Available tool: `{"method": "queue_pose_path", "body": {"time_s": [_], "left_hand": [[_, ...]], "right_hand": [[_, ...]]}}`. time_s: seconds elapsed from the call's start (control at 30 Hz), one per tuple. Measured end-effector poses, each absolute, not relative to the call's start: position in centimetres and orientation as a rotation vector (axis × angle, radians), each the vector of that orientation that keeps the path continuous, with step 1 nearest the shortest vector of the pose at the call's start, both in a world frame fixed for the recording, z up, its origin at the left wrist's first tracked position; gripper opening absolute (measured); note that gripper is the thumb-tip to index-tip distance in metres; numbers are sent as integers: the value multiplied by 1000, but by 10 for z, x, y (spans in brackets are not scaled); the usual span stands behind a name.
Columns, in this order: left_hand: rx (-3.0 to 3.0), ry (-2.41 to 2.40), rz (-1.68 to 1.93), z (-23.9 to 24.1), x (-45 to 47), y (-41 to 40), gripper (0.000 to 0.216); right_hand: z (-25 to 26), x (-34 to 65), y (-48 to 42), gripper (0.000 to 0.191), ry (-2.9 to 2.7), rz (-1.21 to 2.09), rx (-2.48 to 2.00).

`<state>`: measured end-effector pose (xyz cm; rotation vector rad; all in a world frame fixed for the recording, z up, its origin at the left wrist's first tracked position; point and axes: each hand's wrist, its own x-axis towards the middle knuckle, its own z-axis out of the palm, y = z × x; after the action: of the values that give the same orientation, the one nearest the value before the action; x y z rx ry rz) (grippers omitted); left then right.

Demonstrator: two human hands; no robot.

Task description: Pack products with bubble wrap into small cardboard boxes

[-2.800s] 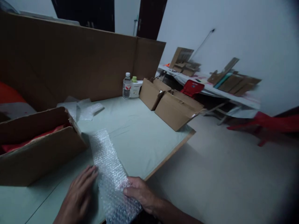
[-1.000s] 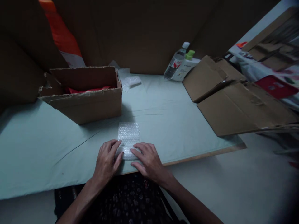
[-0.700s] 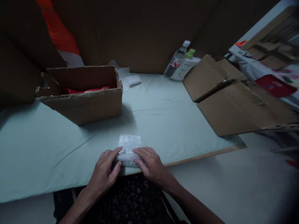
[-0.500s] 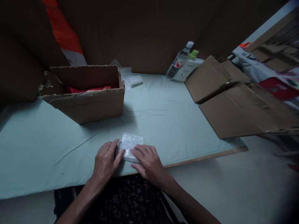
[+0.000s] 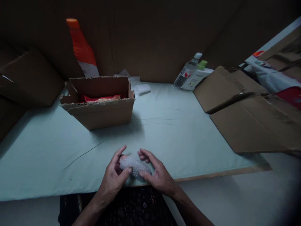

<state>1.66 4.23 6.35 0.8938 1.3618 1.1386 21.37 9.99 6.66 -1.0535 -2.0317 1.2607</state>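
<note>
A small bundle of clear bubble wrap, slightly blurred, is between my two hands near the table's front edge. At its left end, my left hand grips it, with the thumb on the near side and the fingers behind. My right hand has its thumb pressed on the bundle's right end, while its curled fingers reach round the far side. What the wrap contains, if anything, cannot be made out.
An open cardboard box with red packets inside stands ahead on the left. Behind it is an orange-and-white bottle. More bubble wrap lies at the back. A clear bottle, a white bottle and cardboard boxes are at right.
The bubble wrap was flat on the table under both hands; now it is lifted and tilted between them. My fingers have moved from its top to its far side. The view has shifted a little.
</note>
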Motion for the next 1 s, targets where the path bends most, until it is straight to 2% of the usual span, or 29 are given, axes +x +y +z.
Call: {"method": "queue_pose_path", "body": {"time_s": [0.07,0.13,0.2,0.3,0.4,0.57,0.67,0.77,0.87,1.0], "left_hand": [[1060,1389,1139,65,13,43,65],[1353,1472,1177,74,3,46,54],[1742,1605,1298,95,-17,56,51],[2273,1877,1467,139,-57,83,62],[2543,2154,1429,169,-95,115,68],[2696,2195,1190,163,-121,136,26],[2719,2120,1270,149,-121,130,21],[2685,2086,1320,145,-121,126,22],[2666,2041,1328,148,-123,129,21],[2648,2015,1294,152,-126,136,23]], "right_hand": [[67,214,104,37,-2097,1342,-1044],[70,213,111,17,-2174,1284,-1010],[79,212,123,11,-2226,1176,-943],[110,211,152,9,-2244,1004,-838],[158,207,187,9,-2179,757,-731],[239,170,243,10,-2103,400,-554],[265,132,277,8,-2338,304,-513],[270,90,304,7,-2793,255,-519],[255,47,314,7,-3277,195,-562],[228,9,313,11,-3497,113,-621]]}}
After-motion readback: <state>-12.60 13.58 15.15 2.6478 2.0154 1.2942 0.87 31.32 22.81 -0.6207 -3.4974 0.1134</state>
